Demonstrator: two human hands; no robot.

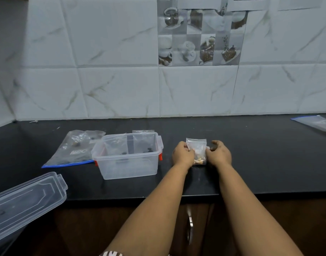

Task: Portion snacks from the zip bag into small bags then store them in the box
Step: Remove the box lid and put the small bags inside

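A small clear bag [197, 147] with pale snack pieces at its bottom stands on the black counter [251, 163]. My left hand [183, 154] pinches its left edge and my right hand [219, 153] pinches its right edge. To the left stands a clear plastic box [129, 168] with red clips, holding small bags with dark pieces. Behind and left of the box lies a large zip bag [73, 150] with a blue strip, flat, with a few snack pieces inside.
The box's clear lid [27, 198] overhangs the counter's front edge at the lower left. Another clear bag with a blue strip [317, 123] lies at the far right by the tiled wall. Below the counter edge is a dark cabinet with a metal handle [189, 218].
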